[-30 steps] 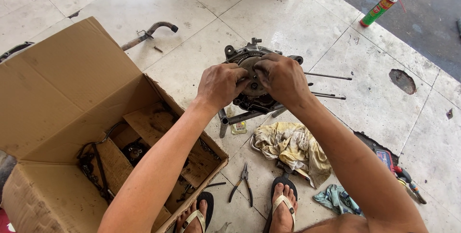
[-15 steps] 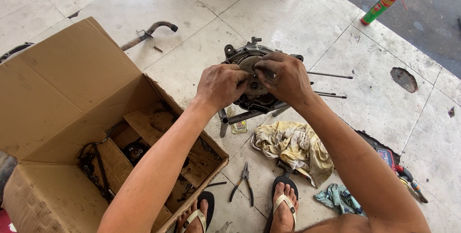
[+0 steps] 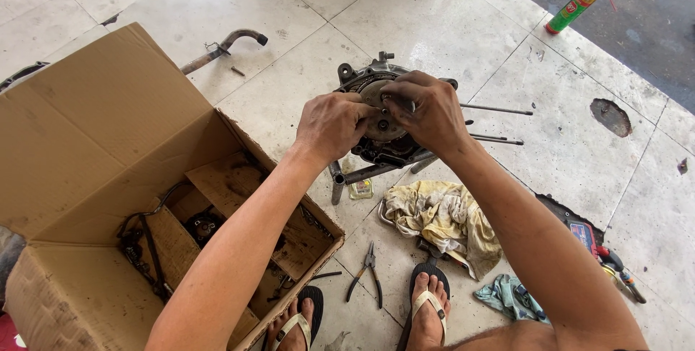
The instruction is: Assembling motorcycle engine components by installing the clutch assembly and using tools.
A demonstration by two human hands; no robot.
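A dark metal engine casing (image 3: 380,145) stands on the tiled floor in front of me. Both hands are on its round central part (image 3: 381,121). My left hand (image 3: 334,125) grips the left side of that round part, fingers curled. My right hand (image 3: 427,111) is closed over its top right, fingertips pinched at the centre; what they pinch is too small to tell. Long thin metal rods (image 3: 499,110) stick out to the right of the casing. A metal tool with a T-shaped handle (image 3: 362,175) lies under the casing's near edge.
An open cardboard box (image 3: 108,177) with greasy parts and cables sits on the left. A dirty yellow rag (image 3: 441,221), pliers (image 3: 369,268), a bluish cloth (image 3: 510,297), a bent pipe (image 3: 221,48), a green spray can (image 3: 575,7) and a red-handled tool (image 3: 601,250) lie around. My sandalled feet (image 3: 427,307) are below.
My hands have shifted slightly on the round part of the casing; the casing and the other things stay where they were.
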